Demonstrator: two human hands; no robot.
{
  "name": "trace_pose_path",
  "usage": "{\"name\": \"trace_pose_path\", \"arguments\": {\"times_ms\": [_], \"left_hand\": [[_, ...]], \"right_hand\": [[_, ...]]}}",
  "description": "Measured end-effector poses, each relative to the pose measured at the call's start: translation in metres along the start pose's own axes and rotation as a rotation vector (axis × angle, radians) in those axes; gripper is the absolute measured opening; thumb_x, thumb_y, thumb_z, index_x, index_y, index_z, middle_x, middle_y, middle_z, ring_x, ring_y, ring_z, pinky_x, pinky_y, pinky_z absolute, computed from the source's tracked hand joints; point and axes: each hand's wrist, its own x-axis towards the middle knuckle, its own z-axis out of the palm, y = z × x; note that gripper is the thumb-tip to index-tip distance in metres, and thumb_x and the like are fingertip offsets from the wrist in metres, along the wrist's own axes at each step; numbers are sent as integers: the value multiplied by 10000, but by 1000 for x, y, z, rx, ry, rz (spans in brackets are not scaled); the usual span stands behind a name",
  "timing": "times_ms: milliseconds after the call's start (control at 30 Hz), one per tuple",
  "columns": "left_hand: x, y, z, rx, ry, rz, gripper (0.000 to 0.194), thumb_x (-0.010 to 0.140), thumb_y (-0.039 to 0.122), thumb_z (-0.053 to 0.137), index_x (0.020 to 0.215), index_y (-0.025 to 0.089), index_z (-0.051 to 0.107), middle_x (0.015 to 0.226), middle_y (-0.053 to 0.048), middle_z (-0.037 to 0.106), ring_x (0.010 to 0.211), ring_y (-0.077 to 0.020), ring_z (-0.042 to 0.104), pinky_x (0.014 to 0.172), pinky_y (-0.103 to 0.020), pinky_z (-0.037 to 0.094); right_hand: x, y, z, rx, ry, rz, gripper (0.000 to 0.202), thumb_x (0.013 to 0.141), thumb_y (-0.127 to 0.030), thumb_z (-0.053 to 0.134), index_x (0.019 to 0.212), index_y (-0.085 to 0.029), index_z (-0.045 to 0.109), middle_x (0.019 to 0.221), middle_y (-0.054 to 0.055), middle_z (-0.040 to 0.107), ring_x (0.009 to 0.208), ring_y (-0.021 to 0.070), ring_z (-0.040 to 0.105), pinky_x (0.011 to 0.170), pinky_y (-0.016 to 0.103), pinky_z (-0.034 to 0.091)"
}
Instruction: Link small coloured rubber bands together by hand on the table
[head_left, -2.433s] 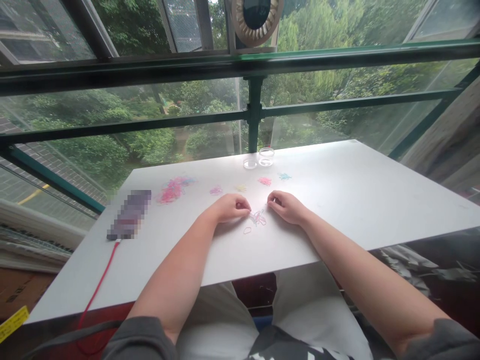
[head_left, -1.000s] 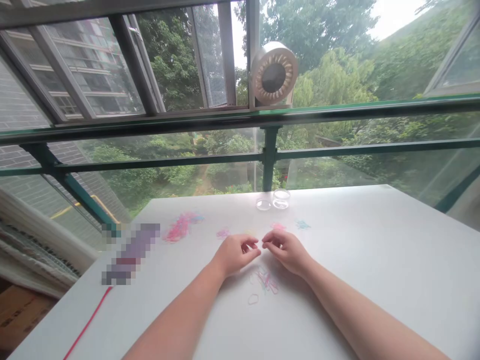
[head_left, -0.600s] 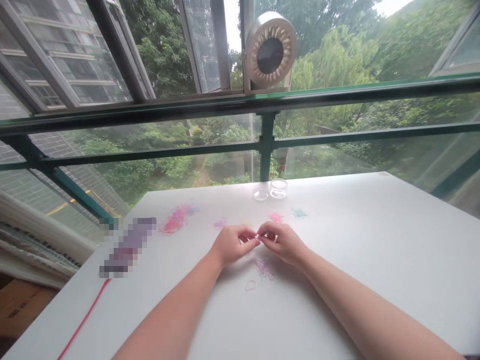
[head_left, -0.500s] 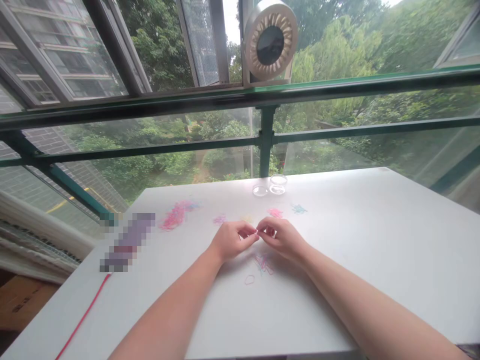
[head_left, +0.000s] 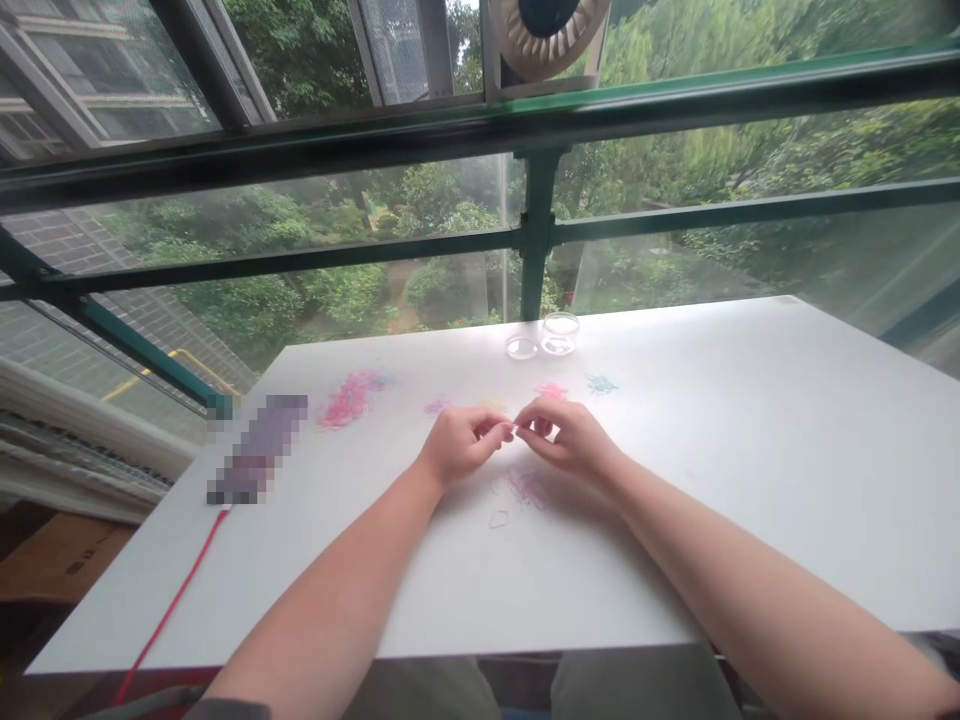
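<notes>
The loose colored bands [head_left: 529,490] lie on the white table [head_left: 600,600], just on the person's side of both grips. Left hand [head_left: 511,430] and right hand [head_left: 517,426] are pinched closed, on what I can't tell.

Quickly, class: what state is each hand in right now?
Left hand: pinched closed; anything held is too small to tell.
Right hand: pinched closed; anything held, likewise unclear.

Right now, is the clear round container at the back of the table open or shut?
Open: the container's rim shows uncovered, and what looks like its lid lies beside it.
</notes>
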Motion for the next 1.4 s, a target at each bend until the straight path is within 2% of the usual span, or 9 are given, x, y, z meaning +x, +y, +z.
{"name": "trace_pose_path", "arguments": {"times_ms": [167,400,667,833,1000,1200,1400], "left_hand": [[0,-1,1,-82,-8,-19,253,841,332,529,848,138,691,736,-60,709,608,-125,645,585,-212,508],[-1,-3,1,-85,-7,-28,261,841,335,527,864,130,687,758,-69,712,620,-131,643,608,-231,522],[-1,2,0,-23,44,26,242,770,325,613,894,129,679,764,-64,703,587,-104,599,522,-196,469],[-1,4,1,-8,58,57,204,743,305,639,848,135,675,745,-56,699,622,-111,616,550,-198,474],[0,4,3,12,86,67,125,752,256,620,776,149,678,665,-22,677,559,-86,575,517,-187,441],[0,4,2,9,77,61,103,752,230,605,756,151,671,676,-21,671,584,-91,582,495,-183,415],[-1,3,0,5,75,42,105,747,237,607,751,148,662,674,-27,673,589,-97,591,495,-185,421]], "right_hand": [[0,0,-1,-14,9,-12,60,771,-146,544,759,-183,589,674,5,595,573,105,513,572,239,426],[0,-1,-3,-44,-10,24,72,802,-146,493,764,-184,541,673,18,570,608,128,496,587,257,414],[-1,-2,-3,-52,-37,44,54,815,-153,465,788,-187,498,704,20,556,641,138,502,611,264,408],[-1,-2,-3,-67,-47,55,53,818,-158,459,790,-189,492,708,17,553,644,138,504,617,265,406],[-2,-3,-3,-65,-51,59,46,810,-155,467,790,-188,493,709,21,556,646,140,507,615,267,408],[-2,-5,-4,-62,-61,57,48,815,-158,461,796,-192,490,711,21,559,642,140,509,609,266,411],[-2,-1,-8,-5,3,109,94,829,-130,419,832,-193,489,728,22,586,650,139,534,624,272,425]]}}
